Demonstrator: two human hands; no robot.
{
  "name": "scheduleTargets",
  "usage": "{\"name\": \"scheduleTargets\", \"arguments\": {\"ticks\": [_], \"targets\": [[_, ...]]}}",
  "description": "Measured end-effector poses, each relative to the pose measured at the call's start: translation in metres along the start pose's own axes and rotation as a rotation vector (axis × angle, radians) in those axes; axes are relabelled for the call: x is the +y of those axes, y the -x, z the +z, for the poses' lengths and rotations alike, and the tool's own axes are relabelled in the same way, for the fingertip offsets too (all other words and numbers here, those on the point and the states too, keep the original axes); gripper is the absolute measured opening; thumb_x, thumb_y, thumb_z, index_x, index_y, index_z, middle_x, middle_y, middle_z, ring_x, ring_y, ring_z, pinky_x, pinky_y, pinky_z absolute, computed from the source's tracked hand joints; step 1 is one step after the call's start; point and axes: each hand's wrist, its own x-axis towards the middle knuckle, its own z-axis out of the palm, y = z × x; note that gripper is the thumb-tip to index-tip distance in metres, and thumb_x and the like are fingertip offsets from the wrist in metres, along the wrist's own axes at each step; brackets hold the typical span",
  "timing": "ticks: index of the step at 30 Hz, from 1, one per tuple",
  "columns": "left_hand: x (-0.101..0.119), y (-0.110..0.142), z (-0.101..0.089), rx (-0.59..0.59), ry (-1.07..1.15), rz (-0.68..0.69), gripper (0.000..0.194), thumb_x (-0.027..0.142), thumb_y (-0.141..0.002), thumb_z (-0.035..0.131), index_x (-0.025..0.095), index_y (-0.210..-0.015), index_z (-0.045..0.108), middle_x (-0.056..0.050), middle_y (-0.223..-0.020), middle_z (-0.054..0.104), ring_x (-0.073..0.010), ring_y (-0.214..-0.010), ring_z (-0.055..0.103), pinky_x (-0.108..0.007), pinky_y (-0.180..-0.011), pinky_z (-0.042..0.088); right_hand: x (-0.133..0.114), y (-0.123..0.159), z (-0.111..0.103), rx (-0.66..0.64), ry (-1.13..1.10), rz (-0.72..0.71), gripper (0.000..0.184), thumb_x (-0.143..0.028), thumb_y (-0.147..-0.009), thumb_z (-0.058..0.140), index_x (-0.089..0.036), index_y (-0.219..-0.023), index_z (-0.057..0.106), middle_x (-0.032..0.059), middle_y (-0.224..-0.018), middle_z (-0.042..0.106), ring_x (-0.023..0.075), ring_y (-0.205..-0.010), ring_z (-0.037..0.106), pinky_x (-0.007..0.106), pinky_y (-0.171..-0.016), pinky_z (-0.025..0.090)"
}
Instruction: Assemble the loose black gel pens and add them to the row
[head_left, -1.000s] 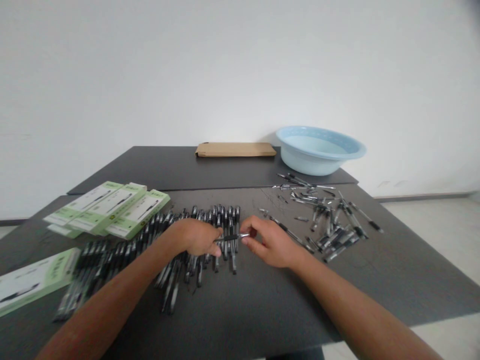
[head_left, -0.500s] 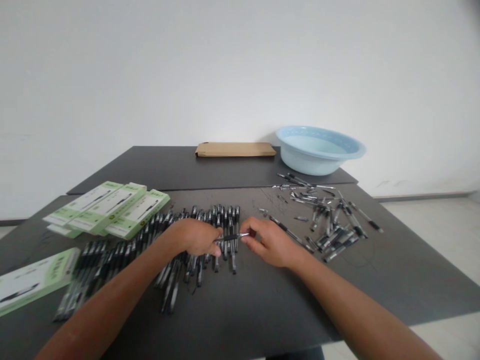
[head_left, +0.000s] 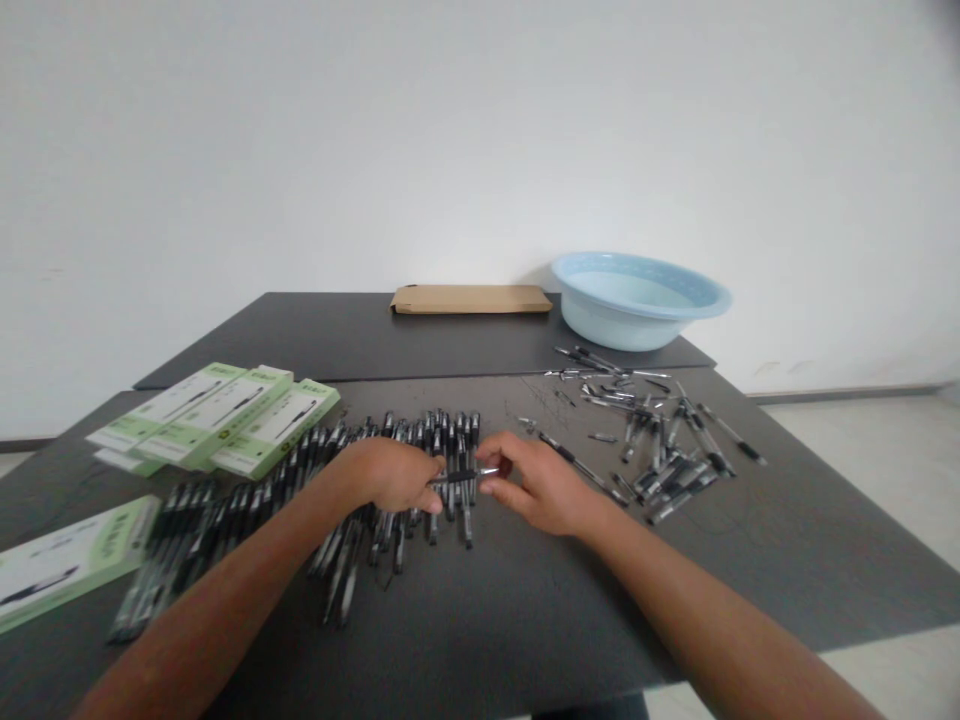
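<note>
My left hand (head_left: pixel 399 474) grips the rear part of a gel pen (head_left: pixel 462 476) between thumb and fingers. The pen lies level, with its black rubber grip showing between my hands and its tip toward the right. Around that tip, the thumb and fingers of my right hand (head_left: pixel 541 484) are curled in a pinch; whether a small part is in them too, I cannot make out. Beneath and beside my left hand, many assembled pens (head_left: pixel 349 580) lie in a long row. Right of my right hand is a loose heap of pen parts (head_left: pixel 667 470).
Green and white pen boxes (head_left: pixel 277 425) are stacked at the left, with another box (head_left: pixel 71 560) nearer me. A flat cardboard piece (head_left: pixel 471 299) lies at the back of the dark table (head_left: pixel 810 560). The light blue basin (head_left: pixel 622 325) stands at the back right.
The fingers of my right hand have shifted slightly at the pen's tip and look a little more spread. My left hand and the pen have hardly moved.
</note>
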Motion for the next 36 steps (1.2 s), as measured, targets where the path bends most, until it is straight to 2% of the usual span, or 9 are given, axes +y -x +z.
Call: {"name": "scheduleTargets", "arguments": {"ticks": [4, 10, 19, 27, 32, 36], "targets": [[-0.0005, -0.0008, 0.0005, 0.004, -0.002, 0.001, 0.055, 0.039, -0.088, 0.047, 0.013, -0.136, 0.043, -0.020, -0.115, 0.065, -0.0322, -0.099, 0.063, -0.036, -0.074, 0.049, -0.0009, 0.0003, -0.0004, 0.014, 0.002, -0.002, 0.027, -0.023, -0.085, 0.056, -0.020, -0.110, 0.044, 0.0055, -0.094, 0.061, 0.0154, -0.078, 0.058, 0.026, -0.070, 0.045], [-0.0019, -0.0021, 0.0013, -0.009, 0.011, -0.002, 0.057, 0.040, -0.088, 0.046, 0.013, -0.138, 0.040, -0.021, -0.118, 0.063, -0.0334, -0.102, 0.062, -0.037, -0.077, 0.048, -0.0027, 0.0010, 0.0000, 0.000, 0.050, -0.013, 0.012, -0.018, -0.086, 0.050, -0.020, -0.097, 0.045, 0.0033, -0.087, 0.060, 0.0149, -0.076, 0.057, 0.026, -0.069, 0.043], [0.0002, -0.0002, -0.0010, -0.006, 0.001, -0.004, 0.053, 0.040, -0.087, 0.047, 0.014, -0.134, 0.045, -0.020, -0.114, 0.065, -0.0330, -0.099, 0.063, -0.036, -0.073, 0.048, -0.0033, -0.0004, 0.0005, -0.006, 0.063, -0.005, 0.009, -0.018, -0.086, 0.051, -0.020, -0.093, 0.047, 0.0022, -0.082, 0.060, 0.0145, -0.073, 0.056, 0.025, -0.068, 0.042], [0.0015, 0.0011, -0.0019, -0.021, 0.006, -0.008, 0.056, 0.039, -0.089, 0.047, 0.011, -0.137, 0.041, -0.021, -0.120, 0.061, -0.0330, -0.104, 0.061, -0.037, -0.078, 0.048, -0.0032, 0.0012, -0.0008, -0.018, 0.028, -0.025, 0.020, -0.021, -0.086, 0.052, -0.020, -0.105, 0.045, 0.0049, -0.092, 0.061, 0.0154, -0.077, 0.058, 0.026, -0.070, 0.044], [0.0013, 0.0010, -0.0027, -0.012, 0.006, 0.013, 0.052, 0.037, -0.088, 0.047, 0.011, -0.133, 0.046, -0.020, -0.114, 0.065, -0.0331, -0.098, 0.063, -0.037, -0.075, 0.049, -0.0031, 0.0007, -0.0008, -0.016, 0.031, -0.026, 0.017, -0.018, -0.084, 0.052, -0.020, -0.100, 0.045, 0.0042, -0.089, 0.061, 0.0152, -0.076, 0.057, 0.026, -0.069, 0.044], [0.0000, -0.0001, -0.0008, -0.005, 0.007, 0.007, 0.055, 0.040, -0.088, 0.047, 0.012, -0.135, 0.044, -0.021, -0.117, 0.063, -0.0339, -0.100, 0.062, -0.038, -0.075, 0.049, -0.0030, 0.0001, -0.0008, -0.011, 0.052, -0.024, 0.013, -0.017, -0.085, 0.051, -0.020, -0.096, 0.046, 0.0033, -0.085, 0.060, 0.0150, -0.075, 0.057, 0.026, -0.068, 0.043]]}}
